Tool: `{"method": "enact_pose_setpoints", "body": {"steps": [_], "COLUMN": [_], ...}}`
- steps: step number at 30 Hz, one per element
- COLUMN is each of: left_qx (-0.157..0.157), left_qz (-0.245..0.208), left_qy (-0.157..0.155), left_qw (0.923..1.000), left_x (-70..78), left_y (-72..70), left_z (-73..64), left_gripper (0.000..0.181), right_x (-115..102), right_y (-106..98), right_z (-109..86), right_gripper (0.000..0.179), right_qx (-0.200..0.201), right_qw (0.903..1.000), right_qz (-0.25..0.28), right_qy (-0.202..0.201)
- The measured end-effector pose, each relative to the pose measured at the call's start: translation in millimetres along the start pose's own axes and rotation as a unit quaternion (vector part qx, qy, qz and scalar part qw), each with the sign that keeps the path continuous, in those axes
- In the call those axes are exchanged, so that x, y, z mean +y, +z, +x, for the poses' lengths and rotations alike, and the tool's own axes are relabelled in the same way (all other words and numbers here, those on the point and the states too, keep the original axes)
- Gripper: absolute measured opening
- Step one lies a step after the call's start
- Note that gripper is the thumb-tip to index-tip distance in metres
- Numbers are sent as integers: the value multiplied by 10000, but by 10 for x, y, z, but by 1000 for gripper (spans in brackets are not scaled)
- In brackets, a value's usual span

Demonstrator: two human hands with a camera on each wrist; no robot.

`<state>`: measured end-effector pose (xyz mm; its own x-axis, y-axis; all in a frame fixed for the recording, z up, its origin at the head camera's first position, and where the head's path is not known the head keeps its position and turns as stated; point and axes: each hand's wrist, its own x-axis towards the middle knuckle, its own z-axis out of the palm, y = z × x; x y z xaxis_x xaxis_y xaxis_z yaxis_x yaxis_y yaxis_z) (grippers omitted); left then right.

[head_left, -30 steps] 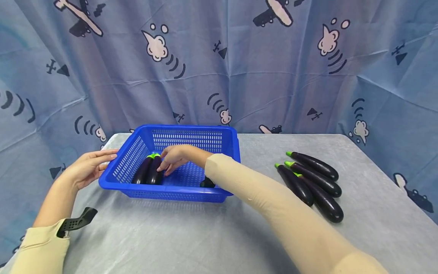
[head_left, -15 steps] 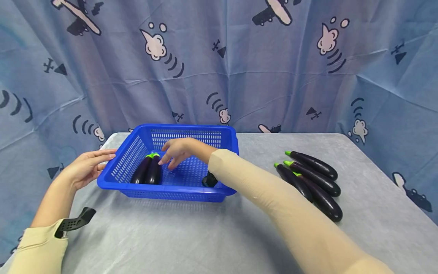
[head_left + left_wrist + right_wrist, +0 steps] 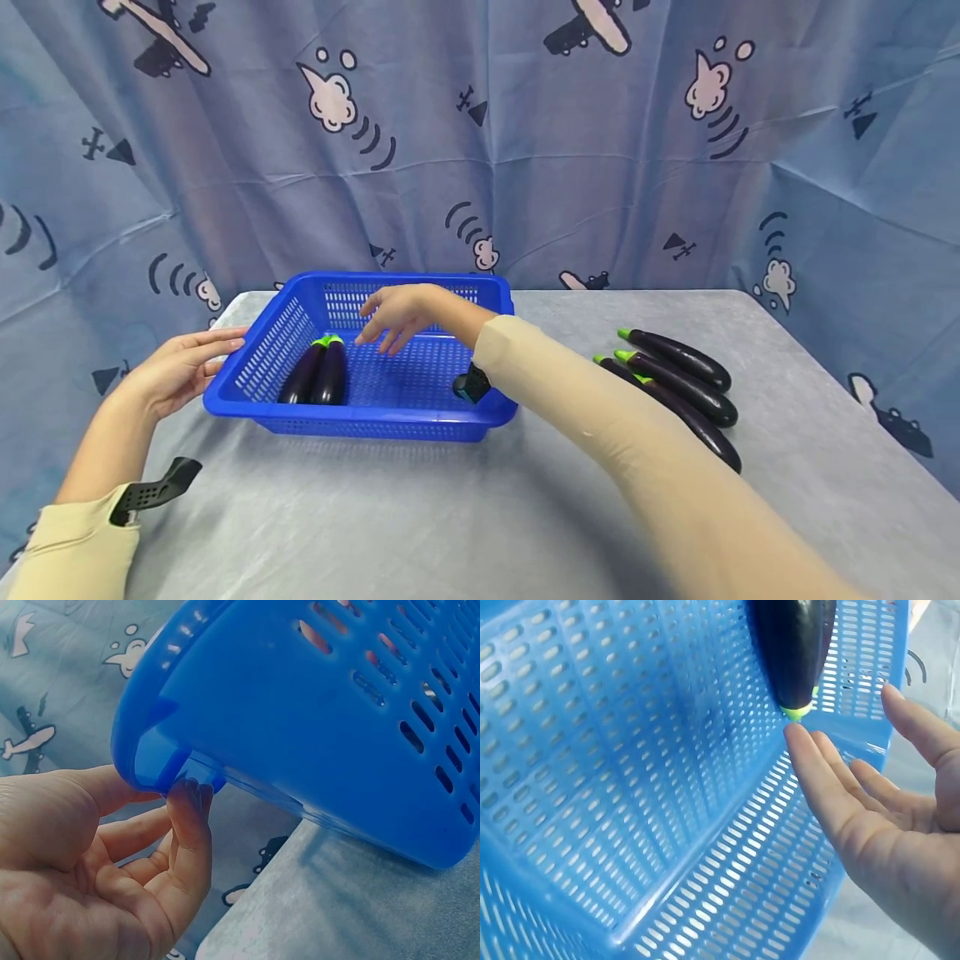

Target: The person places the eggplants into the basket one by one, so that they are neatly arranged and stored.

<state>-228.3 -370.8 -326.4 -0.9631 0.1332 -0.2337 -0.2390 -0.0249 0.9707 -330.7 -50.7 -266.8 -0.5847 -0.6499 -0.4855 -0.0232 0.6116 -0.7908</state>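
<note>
A blue plastic basket (image 3: 360,412) with slotted walls stands on the table, two dark purple eggplants (image 3: 328,375) lying side by side at its left end, green stems toward the back. My left hand (image 3: 180,367) holds the basket's left rim; in the left wrist view the fingers (image 3: 191,832) curl up against the rim's edge. Over the basket, to the right of those eggplants, my right hand (image 3: 405,315) hovers with spread fingers and holds nothing. From the right wrist view, an eggplant (image 3: 791,652) shows just beyond the fingertips.
Several more eggplants (image 3: 678,358) lie in a loose pile on the right of the grey table (image 3: 375,517), partly hidden by the right sleeve (image 3: 600,433). A blue patterned curtain (image 3: 570,167) hangs behind and at both sides.
My right hand has lifted off the eggplant in the basket and moved up and slightly right, its fingers spreading. The left hand stays at the rim. The head view has shifted slightly.
</note>
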Motion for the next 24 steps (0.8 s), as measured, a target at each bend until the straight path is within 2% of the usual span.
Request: {"method": "enact_pose_setpoints", "body": {"steps": [7,13,20,24], "left_qx": [-23,-24,-21,-48], "left_qz": [51,80,114,117], "left_qy": [82,109,107,130], "left_qw": [10000,9999,9999,9998], "left_x": [-1,0,-5,-16], "left_y": [-2,14,12,-3], "left_z": [1,-2,0,-9], "left_gripper": [33,34,33,34], "right_x": [-25,-45,-16,5], "right_y": [-60,-102,-155,-162], "right_z": [-141,-301,-480,-556], "right_gripper": [66,66,59,58], "right_qx": [66,171,664,799], "right_qw": [9996,9994,9957,9927], "right_qz": [-282,-235,-337,-459], "right_qy": [-78,-200,-544,-784]}}
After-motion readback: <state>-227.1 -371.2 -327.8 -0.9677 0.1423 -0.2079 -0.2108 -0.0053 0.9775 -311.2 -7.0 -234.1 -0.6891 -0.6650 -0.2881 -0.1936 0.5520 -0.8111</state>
